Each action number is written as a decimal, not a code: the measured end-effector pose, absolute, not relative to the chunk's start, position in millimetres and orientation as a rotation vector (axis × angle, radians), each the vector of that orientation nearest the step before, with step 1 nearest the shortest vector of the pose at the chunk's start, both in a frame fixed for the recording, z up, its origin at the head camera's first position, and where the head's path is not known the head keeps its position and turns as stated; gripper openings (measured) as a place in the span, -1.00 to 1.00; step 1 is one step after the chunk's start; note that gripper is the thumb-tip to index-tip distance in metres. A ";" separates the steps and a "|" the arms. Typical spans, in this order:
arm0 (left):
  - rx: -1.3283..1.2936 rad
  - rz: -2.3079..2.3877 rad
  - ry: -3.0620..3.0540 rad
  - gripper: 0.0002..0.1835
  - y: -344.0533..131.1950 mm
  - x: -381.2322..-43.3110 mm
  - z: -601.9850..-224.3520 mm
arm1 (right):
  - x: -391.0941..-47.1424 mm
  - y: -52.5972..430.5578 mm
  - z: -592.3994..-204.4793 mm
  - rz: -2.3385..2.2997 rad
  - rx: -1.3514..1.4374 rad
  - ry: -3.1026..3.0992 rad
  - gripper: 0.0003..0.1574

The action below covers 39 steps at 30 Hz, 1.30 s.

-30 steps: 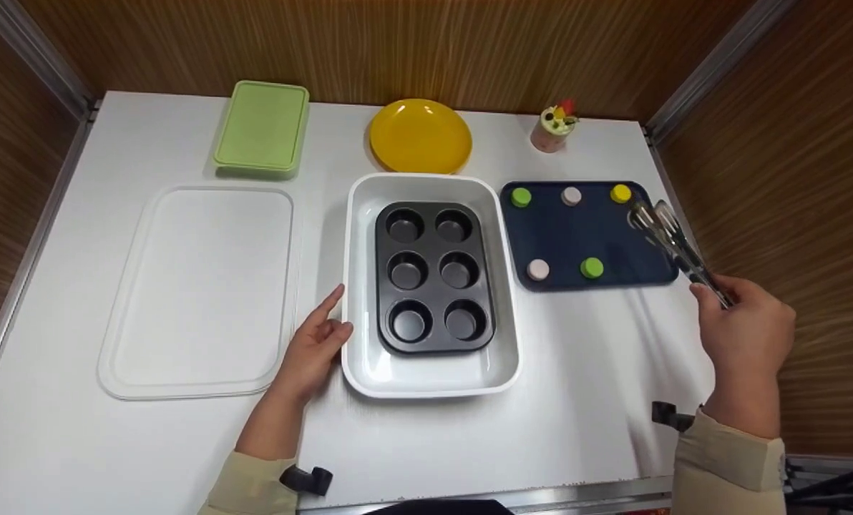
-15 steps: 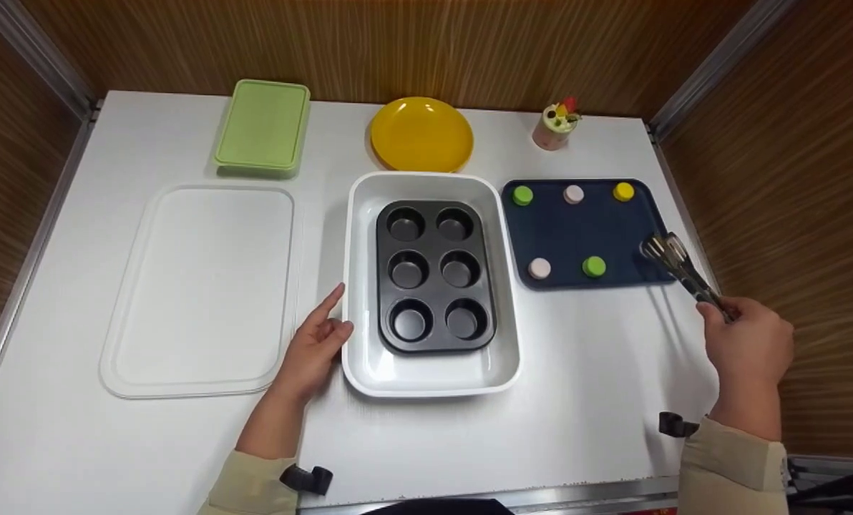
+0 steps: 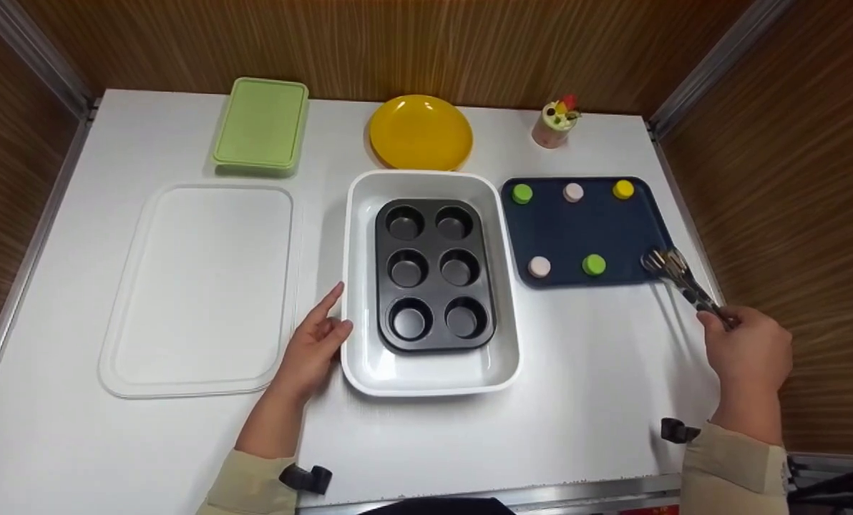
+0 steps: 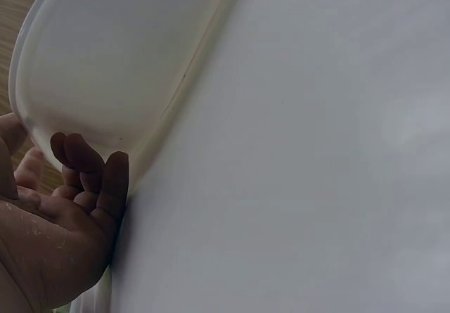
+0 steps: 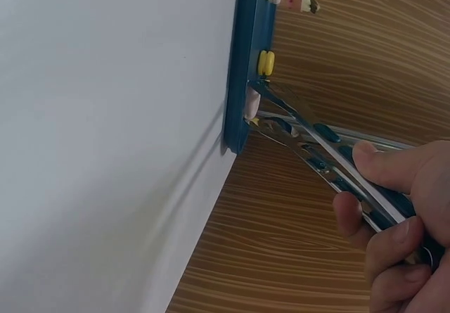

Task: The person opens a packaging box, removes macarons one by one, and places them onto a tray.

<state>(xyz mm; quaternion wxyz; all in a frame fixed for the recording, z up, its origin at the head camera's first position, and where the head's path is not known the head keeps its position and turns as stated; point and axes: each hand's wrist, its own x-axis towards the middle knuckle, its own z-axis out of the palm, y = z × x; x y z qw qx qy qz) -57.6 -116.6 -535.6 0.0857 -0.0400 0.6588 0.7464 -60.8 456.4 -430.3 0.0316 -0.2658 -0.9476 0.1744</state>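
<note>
My right hand [image 3: 748, 350] grips metal tongs [image 3: 691, 290] over the front right corner of the dark blue tray [image 3: 562, 229]. In the right wrist view, a pale pink macaron [image 5: 253, 103] is between the tong tips [image 5: 256, 122]; the tongs hide it in the head view. Other macarons on the tray are green [image 3: 593, 265], pink [image 3: 539, 267] and yellow [image 3: 622, 189]. My left hand [image 3: 312, 350] touches the left wall of the white rectangular basin [image 3: 426, 379], thumb at its rim and the other fingers along its side. A black muffin tin [image 3: 434, 275] lies inside the basin.
Left of the basin lies a flat white lid [image 3: 208, 286]. Along the back stand a green lidded box [image 3: 263, 125], a yellow plate [image 3: 421, 134] and a dessert cup [image 3: 552, 129] topped with fruit. A wood-grain wall [image 3: 791, 214] rises close beside my right hand.
My right hand has moved towards me, bringing the tong tips from above the tray's right side down to its front right corner. The left hand has stayed at the basin.
</note>
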 end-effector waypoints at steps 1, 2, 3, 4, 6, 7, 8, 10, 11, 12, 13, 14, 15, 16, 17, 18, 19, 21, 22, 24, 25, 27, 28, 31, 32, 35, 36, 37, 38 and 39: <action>-0.118 2.225 1.963 -0.33 -116.6 -57.6 -535.8 | -60.6 456.4 -430.3 0.548 -0.822 -2.914 -0.31; -0.117 2.225 1.963 -0.33 -116.6 -57.7 -536.0 | -60.3 456.2 -430.2 0.558 -0.831 -2.910 -0.30; -0.117 2.225 1.960 -0.33 -116.6 -57.8 -536.3 | -59.5 455.8 -430.0 0.570 -0.842 -2.903 -0.28; -0.115 2.225 1.961 -0.33 -116.5 -57.9 -536.7 | -58.5 454.8 -430.2 0.584 -0.854 -2.888 -0.27; -0.117 2.223 1.966 -0.33 -116.3 -57.9 -537.0 | -56.1 451.5 -431.4 0.616 -0.871 -2.858 -0.25; -0.119 2.222 1.969 -0.33 -116.3 -57.8 -537.1 | -54.5 448.9 -432.6 0.634 -0.871 -2.841 -0.24; -0.120 2.223 1.971 -0.33 -116.2 -57.8 -537.1 | -52.8 446.0 -434.1 0.644 -0.869 -2.828 -0.24; -0.121 2.225 1.976 -0.33 -116.3 -57.7 -536.9 | -49.5 440.2 -438.1 0.656 -0.840 -2.812 -0.24; -0.124 2.227 1.976 -0.33 -116.3 -57.6 -536.7 | -48.0 437.3 -440.7 0.659 -0.818 -2.808 -0.25; -0.124 2.227 1.976 -0.33 -116.2 -57.6 -536.8 | -46.3 434.3 -443.4 0.657 -0.797 -2.807 -0.26; -0.125 2.225 1.979 -0.33 -116.1 -57.7 -536.7 | -44.6 431.6 -446.2 0.649 -0.775 -2.807 -0.27; -0.123 2.222 1.983 -0.33 -116.1 -57.6 -536.7 | -43.1 429.5 -449.1 0.636 -0.754 -2.804 -0.28; -0.122 2.220 1.987 -0.33 -116.1 -57.6 -536.9 | -41.7 427.5 -452.0 0.624 -0.737 -2.802 -0.30; -0.119 2.216 1.993 -0.33 -116.3 -57.5 -537.0 | -40.4 425.4 -455.1 0.608 -0.721 -2.798 -0.33; -0.119 2.212 1.997 -0.33 -116.3 -57.4 -536.9 | -39.6 424.0 -457.9 0.600 -0.708 -2.795 -0.35; -0.118 2.208 2.001 -0.33 -116.3 -57.4 -536.9 | -38.8 422.6 -460.4 0.588 -0.700 -2.793 -0.36; -0.116 2.206 2.003 -0.33 -116.4 -57.4 -536.7 | -38.3 421.8 -462.7 0.585 -0.690 -2.790 -0.38; -0.113 2.204 2.002 -0.33 -116.8 -57.2 -536.5 | -37.6 420.3 -466.7 0.582 -0.684 -2.788 -0.39; -0.112 2.204 2.001 -0.33 -116.9 -57.2 -536.4 | -37.5 419.8 -468.3 0.582 -0.681 -2.789 -0.39; -0.113 2.203 2.003 -0.33 -116.9 -56.9 -536.6 | -37.4 419.0 -470.8 0.593 -0.689 -2.799 -0.38; -0.112 2.205 2.001 -0.33 -116.9 -56.7 -536.8 | -37.4 418.8 -472.0 0.592 -0.692 -2.811 -0.38; -0.107 2.203 2.009 -0.33 -117.3 -56.3 -536.9 | -37.6 418.3 -473.7 0.584 -0.703 -2.857 -0.37; -0.106 2.205 2.008 -0.33 -117.2 -56.2 -537.0 | -37.7 418.0 -474.3 0.578 -0.707 -2.886 -0.36; -0.087 2.221 1.996 -0.33 -117.4 -55.6 -537.0 | -39.0 418.3 -475.3 0.558 -0.704 -2.978 -0.34; -0.084 2.226 1.993 -0.33 -117.6 -55.3 -537.1 | -39.8 418.2 -475.6 0.559 -0.702 -3.011 -0.33; -0.078 2.238 1.980 -0.33 -118.1 -54.5 -537.5 | -43.1 418.8 -476.8 0.561 -0.683 -3.078 -0.30; -0.080 2.242 1.976 -0.33 -117.9 -54.4 -537.8 | -43.9 419.2 -477.2 0.564 -0.679 -3.093 -0.29; -0.078 2.244 1.974 -0.33 -117.6 -54.3 -538.0 | -45.0 419.8 -477.6 0.571 -0.672 -3.107 -0.29; -0.077 2.246 1.972 -0.33 -117.4 -54.2 -538.0 | -46.1 420.4 -478.4 0.581 -0.663 -3.114 -0.29; -0.076 2.245 1.975 -0.33 -117.4 -54.0 -538.2 | -47.2 420.9 -479.3 0.593 -0.653 -3.119 -0.29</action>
